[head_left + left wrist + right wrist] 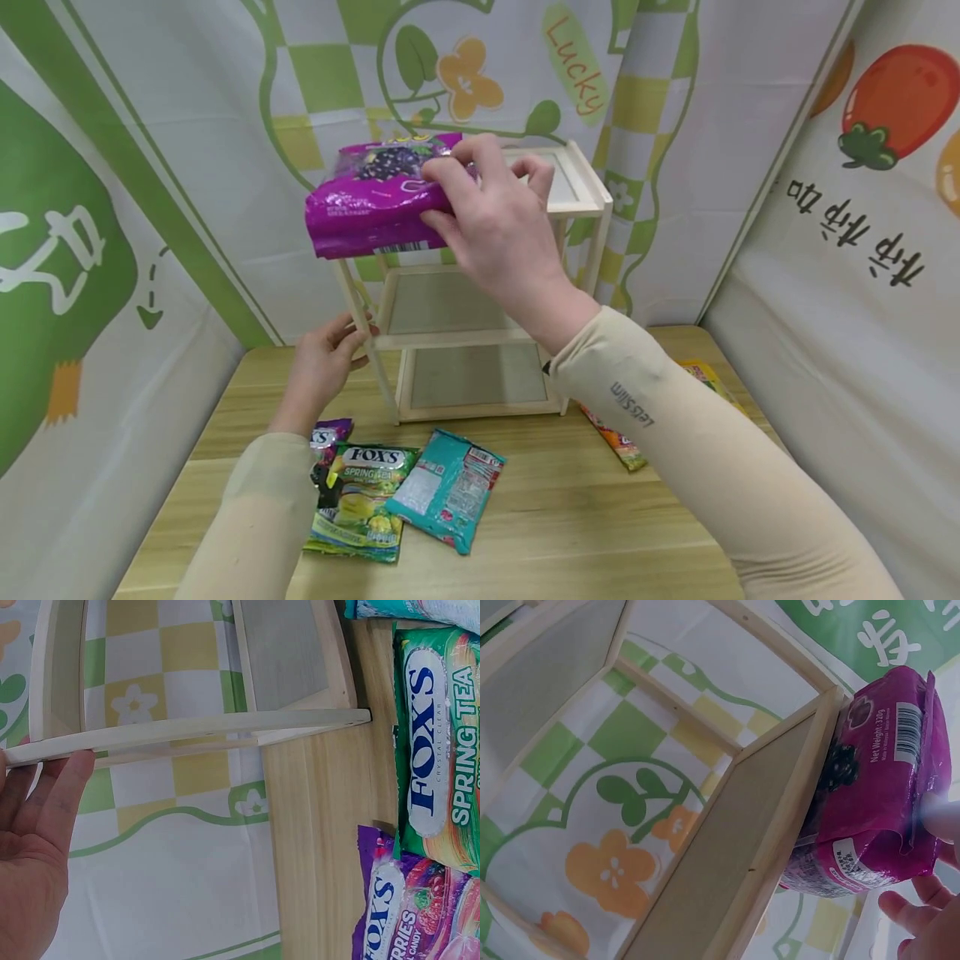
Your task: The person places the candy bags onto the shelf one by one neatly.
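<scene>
My right hand (502, 225) grips a purple bag (375, 208) with dark berries printed on it, thumb at its near edge and fingers over the top. In the right wrist view the purple bag (877, 772) lies against the top panel of a small wooden shelf rack (739, 847). My left hand (322, 362) holds the rack's front left post (358, 317), about level with the middle shelf. The left wrist view shows the fingers of my left hand (37, 832) behind the post (187, 729).
On the wooden table (570, 508) before the rack lie a green Fox's Spring Tea bag (367, 500), a teal packet (450, 487) and a purple Fox's bag (405, 907). Orange packaging (618, 442) lies to the right, partly behind my sleeve. Printed curtains (187, 167) surround the table.
</scene>
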A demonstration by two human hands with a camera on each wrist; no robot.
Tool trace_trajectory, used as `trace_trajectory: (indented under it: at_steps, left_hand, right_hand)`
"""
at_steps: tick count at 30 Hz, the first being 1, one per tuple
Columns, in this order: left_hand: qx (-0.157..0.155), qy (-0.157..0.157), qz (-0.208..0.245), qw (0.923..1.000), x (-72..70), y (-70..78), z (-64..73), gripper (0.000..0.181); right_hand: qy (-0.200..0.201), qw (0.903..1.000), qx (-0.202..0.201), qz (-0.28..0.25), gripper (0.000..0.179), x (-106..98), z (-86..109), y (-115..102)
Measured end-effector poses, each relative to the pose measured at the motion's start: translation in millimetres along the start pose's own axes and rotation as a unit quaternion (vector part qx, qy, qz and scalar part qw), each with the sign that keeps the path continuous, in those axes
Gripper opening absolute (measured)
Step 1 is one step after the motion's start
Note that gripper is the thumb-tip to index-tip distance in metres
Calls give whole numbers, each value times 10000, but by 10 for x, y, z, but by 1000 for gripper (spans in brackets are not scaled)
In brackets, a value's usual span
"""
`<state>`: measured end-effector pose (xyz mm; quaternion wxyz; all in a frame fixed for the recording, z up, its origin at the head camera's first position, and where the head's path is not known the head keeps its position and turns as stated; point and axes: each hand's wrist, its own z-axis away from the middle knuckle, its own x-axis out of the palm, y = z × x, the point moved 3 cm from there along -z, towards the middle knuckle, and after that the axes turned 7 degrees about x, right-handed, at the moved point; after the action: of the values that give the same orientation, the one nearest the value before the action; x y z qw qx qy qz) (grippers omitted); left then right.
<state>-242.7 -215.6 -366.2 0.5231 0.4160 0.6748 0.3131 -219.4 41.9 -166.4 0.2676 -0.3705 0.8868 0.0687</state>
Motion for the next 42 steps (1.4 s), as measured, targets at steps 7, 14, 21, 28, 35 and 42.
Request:
trace_trajectory:
  at_steps: [7, 14, 21, 28, 35, 42]
  left_hand:
    - [-18, -9, 34, 10000, 2, -6, -11, 40]
    - [-46, 5, 116, 9999, 5, -4, -15, 39]
    - [-9, 45, 119, 9999, 6, -8, -4, 39]
    - [60, 58, 91, 9999, -1, -9, 22, 41]
    - [57, 37, 31, 10000, 2, -11, 5, 39]
    - [80, -4, -22, 10000, 5, -14, -7, 39]
  right_hand:
    - [59, 9979, -570, 311, 25, 29, 5, -43]
    - [77, 9917, -1123, 617, 22, 50, 17, -88]
    - [330, 9828, -1537, 968, 23, 50, 22, -164]
    - [190, 9812, -1685, 923, 20, 66, 27, -174]
    - [114, 9800, -1652, 1099, 22, 67, 22, -182]
    - [-115, 9842, -1373, 1108, 22, 83, -17, -158]
